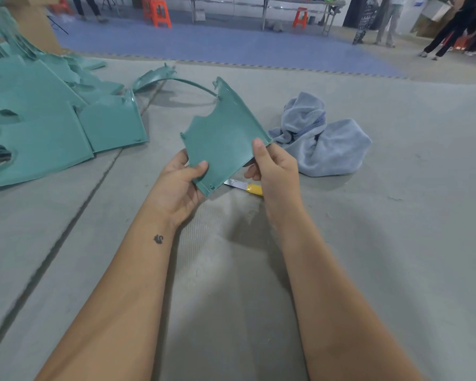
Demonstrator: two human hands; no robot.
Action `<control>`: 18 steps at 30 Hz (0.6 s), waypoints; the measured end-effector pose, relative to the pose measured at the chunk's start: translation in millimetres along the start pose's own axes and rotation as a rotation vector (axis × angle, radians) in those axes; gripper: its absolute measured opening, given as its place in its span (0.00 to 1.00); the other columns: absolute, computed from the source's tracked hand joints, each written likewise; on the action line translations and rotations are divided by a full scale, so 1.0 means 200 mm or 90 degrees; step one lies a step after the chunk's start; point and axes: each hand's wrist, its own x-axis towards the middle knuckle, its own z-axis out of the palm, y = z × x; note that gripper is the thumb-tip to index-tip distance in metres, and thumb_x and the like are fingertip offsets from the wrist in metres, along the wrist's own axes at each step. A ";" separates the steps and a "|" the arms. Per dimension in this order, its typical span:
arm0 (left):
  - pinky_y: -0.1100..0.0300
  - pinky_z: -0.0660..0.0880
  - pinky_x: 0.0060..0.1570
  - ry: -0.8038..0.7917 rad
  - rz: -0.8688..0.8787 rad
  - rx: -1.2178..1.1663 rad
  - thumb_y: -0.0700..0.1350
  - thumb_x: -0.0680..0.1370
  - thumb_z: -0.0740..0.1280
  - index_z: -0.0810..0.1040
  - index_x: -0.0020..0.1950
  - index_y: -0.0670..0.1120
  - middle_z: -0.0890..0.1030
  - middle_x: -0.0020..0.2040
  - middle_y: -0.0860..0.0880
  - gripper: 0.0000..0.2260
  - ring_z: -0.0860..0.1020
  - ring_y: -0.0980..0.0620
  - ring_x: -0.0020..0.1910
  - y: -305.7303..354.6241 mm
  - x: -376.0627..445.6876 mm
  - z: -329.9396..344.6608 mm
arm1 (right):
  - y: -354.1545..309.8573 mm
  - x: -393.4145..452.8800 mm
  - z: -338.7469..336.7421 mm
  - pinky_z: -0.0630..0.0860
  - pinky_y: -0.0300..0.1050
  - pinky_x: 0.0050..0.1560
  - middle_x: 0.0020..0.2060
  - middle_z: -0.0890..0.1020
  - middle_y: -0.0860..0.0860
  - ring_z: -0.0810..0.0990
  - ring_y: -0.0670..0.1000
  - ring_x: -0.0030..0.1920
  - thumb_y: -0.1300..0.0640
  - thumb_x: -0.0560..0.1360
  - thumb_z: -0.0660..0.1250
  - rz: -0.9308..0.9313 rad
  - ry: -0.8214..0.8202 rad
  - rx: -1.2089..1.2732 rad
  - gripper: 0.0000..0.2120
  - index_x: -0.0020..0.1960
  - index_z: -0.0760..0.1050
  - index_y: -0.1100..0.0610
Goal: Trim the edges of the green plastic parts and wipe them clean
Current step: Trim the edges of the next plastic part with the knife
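Both your left hand and right hand pinch the thin green plastic panel by its edges, so a loose grip could drop it onto the yellow-handled knife lying on the grey floor mat just below.

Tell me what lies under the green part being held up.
Beneath the green part, held by the left hand and right hand, a knife lies on the grey floor: blade and yellow handle show. The handle's far end is hidden behind the right hand.

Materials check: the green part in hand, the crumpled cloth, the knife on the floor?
Green part: likely moulded plastic, semi-matte; thin rigid shell with a raised rim. Cloth: looks like microfibre terry; soft folds, fuzzy nap. Knife: shiny metal blade, yellow handle, probably plastic.
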 end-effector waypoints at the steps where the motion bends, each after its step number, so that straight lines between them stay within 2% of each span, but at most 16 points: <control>1: 0.58 0.81 0.38 -0.001 0.003 -0.007 0.30 0.80 0.56 0.75 0.58 0.45 0.84 0.50 0.45 0.14 0.84 0.49 0.44 0.00 0.00 0.00 | 0.00 0.00 0.01 0.71 0.33 0.31 0.29 0.79 0.43 0.74 0.43 0.27 0.55 0.79 0.66 0.000 -0.012 -0.001 0.06 0.43 0.78 0.52; 4: 0.59 0.81 0.38 0.006 0.013 -0.013 0.31 0.80 0.57 0.75 0.59 0.43 0.84 0.49 0.46 0.13 0.84 0.50 0.44 -0.01 0.01 0.01 | 0.00 -0.02 0.06 0.72 0.35 0.29 0.31 0.81 0.45 0.75 0.44 0.26 0.61 0.76 0.70 -0.006 -0.048 -0.013 0.05 0.44 0.77 0.52; 7: 0.58 0.81 0.45 0.068 0.054 0.079 0.33 0.81 0.59 0.72 0.62 0.46 0.83 0.52 0.46 0.13 0.83 0.51 0.47 -0.02 0.01 0.02 | -0.01 -0.04 0.09 0.74 0.43 0.29 0.28 0.79 0.46 0.76 0.48 0.26 0.60 0.74 0.72 -0.065 0.005 -0.071 0.07 0.41 0.76 0.51; 9: 0.55 0.78 0.56 0.116 0.094 0.113 0.36 0.81 0.62 0.70 0.65 0.48 0.78 0.59 0.46 0.15 0.80 0.50 0.55 -0.03 0.02 0.03 | -0.01 -0.06 0.10 0.74 0.48 0.31 0.27 0.75 0.46 0.73 0.48 0.27 0.57 0.73 0.72 -0.152 0.062 -0.202 0.08 0.40 0.74 0.54; 11: 0.53 0.75 0.62 0.123 0.115 0.078 0.42 0.81 0.63 0.71 0.65 0.49 0.75 0.61 0.46 0.12 0.77 0.49 0.60 -0.02 0.02 0.02 | -0.01 -0.07 0.11 0.71 0.47 0.34 0.30 0.72 0.44 0.68 0.46 0.30 0.54 0.73 0.73 -0.257 0.078 -0.386 0.08 0.41 0.74 0.54; 12: 0.53 0.76 0.60 0.095 0.098 0.018 0.47 0.81 0.62 0.72 0.63 0.49 0.76 0.60 0.46 0.11 0.78 0.47 0.59 -0.01 0.02 0.02 | -0.01 -0.08 0.11 0.71 0.47 0.34 0.32 0.73 0.44 0.69 0.46 0.31 0.54 0.72 0.73 -0.312 0.063 -0.459 0.08 0.42 0.75 0.55; 13: 0.53 0.79 0.53 0.054 0.064 -0.059 0.53 0.81 0.61 0.74 0.60 0.48 0.78 0.58 0.45 0.12 0.80 0.47 0.56 0.01 0.01 0.01 | 0.00 -0.08 0.10 0.72 0.47 0.34 0.35 0.76 0.47 0.72 0.49 0.33 0.55 0.71 0.74 -0.356 0.031 -0.514 0.08 0.42 0.77 0.57; 15: 0.57 0.77 0.36 0.009 0.004 -0.144 0.62 0.80 0.57 0.76 0.55 0.46 0.82 0.52 0.43 0.20 0.82 0.47 0.45 0.03 0.00 0.00 | 0.01 -0.08 0.10 0.73 0.51 0.35 0.39 0.79 0.53 0.77 0.57 0.37 0.55 0.70 0.75 -0.382 -0.065 -0.580 0.10 0.44 0.79 0.61; 16: 0.59 0.76 0.33 0.006 -0.011 -0.138 0.62 0.80 0.56 0.77 0.56 0.45 0.84 0.51 0.43 0.22 0.83 0.46 0.43 0.03 0.00 0.00 | 0.02 -0.08 0.11 0.73 0.52 0.37 0.41 0.80 0.54 0.78 0.58 0.39 0.54 0.71 0.75 -0.371 -0.112 -0.599 0.11 0.46 0.80 0.61; 18: 0.58 0.78 0.32 0.039 -0.006 -0.072 0.52 0.82 0.57 0.76 0.61 0.43 0.84 0.50 0.43 0.16 0.84 0.47 0.44 0.01 0.01 -0.01 | 0.02 -0.07 0.11 0.73 0.53 0.42 0.41 0.80 0.54 0.79 0.58 0.43 0.51 0.73 0.73 -0.341 -0.166 -0.596 0.11 0.47 0.82 0.60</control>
